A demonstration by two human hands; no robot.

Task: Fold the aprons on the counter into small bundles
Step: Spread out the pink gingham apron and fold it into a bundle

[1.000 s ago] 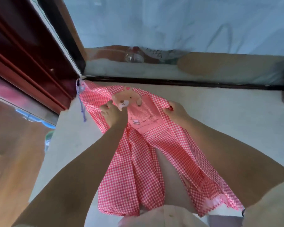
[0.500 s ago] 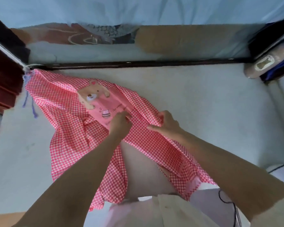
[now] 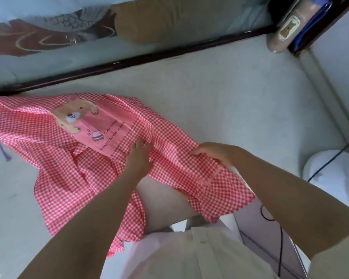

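Note:
A red-and-white checked apron (image 3: 65, 178) with a pink bear pocket (image 3: 93, 125) lies spread on the pale counter (image 3: 240, 101), its lower parts hanging over the near edge. My left hand (image 3: 138, 158) lies flat on the cloth just below the pocket, fingers straight. My right hand (image 3: 212, 153) grips the apron's right edge, fingers curled into the fabric. Purple ties (image 3: 2, 152) trail off at the far left.
A dark rail (image 3: 129, 61) with a glass pane behind it bounds the counter's far side. A brown bottle-like item (image 3: 284, 31) stands at the back right corner. A white round object (image 3: 334, 178) and black cables (image 3: 280, 248) sit to the right.
Both hands slid down the apron from beside the bear pocket toward the near right. The left hand now lies flat, and the right holds the side edge farther out.

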